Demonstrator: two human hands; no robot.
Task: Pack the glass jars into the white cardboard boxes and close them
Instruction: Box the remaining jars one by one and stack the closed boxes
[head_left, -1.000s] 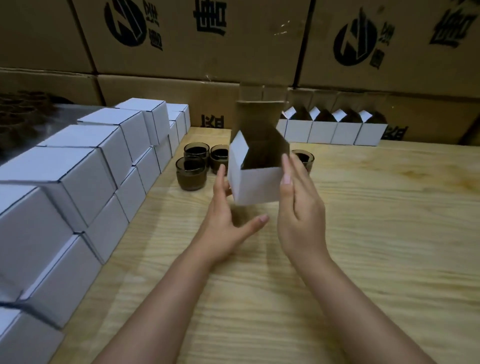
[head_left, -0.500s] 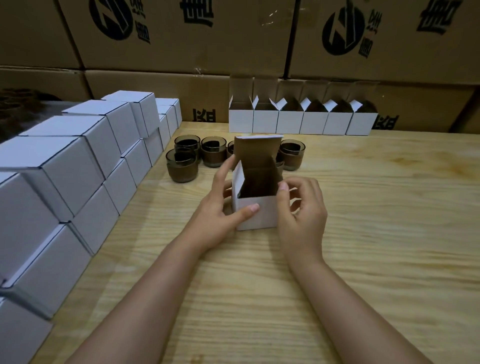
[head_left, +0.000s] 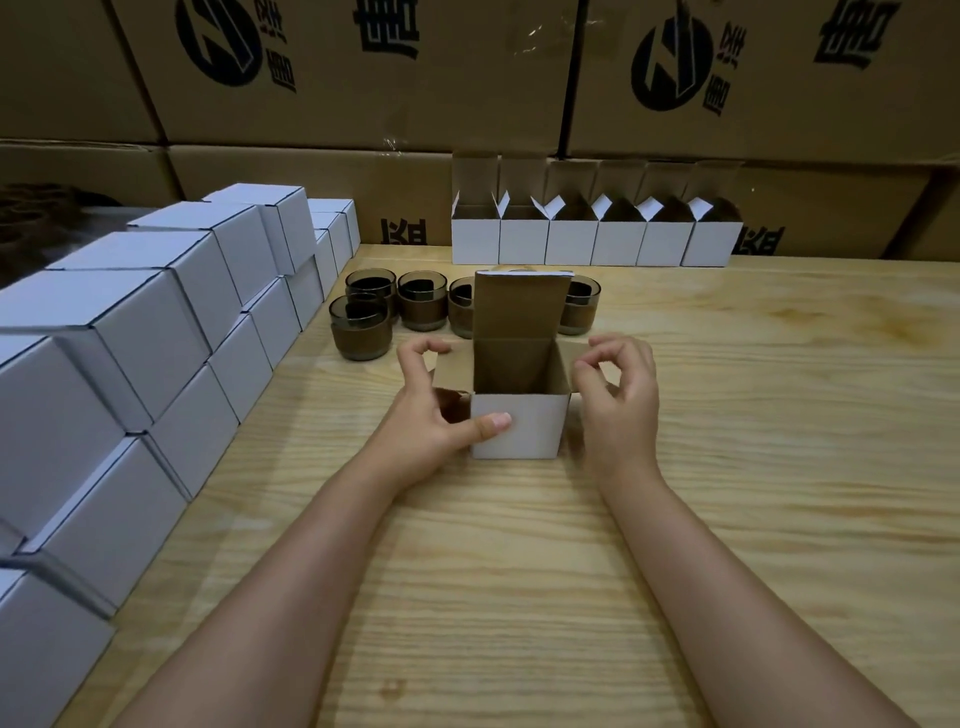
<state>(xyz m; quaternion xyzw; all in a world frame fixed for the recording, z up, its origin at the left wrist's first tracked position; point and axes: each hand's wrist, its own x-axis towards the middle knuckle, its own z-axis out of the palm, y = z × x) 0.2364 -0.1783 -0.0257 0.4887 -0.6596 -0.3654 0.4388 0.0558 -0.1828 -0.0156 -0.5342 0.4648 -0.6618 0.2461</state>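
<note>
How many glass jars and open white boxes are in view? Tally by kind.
Glass jars: 5 in view; the raised flap may hide more.
Back-row open white boxes: 6
Front open white box: 1
Total: 12

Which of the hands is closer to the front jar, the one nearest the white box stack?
Left. The left hand holds the open box by its left side, just right of the front jar; the right hand is beyond the box, at its right flap.
</note>
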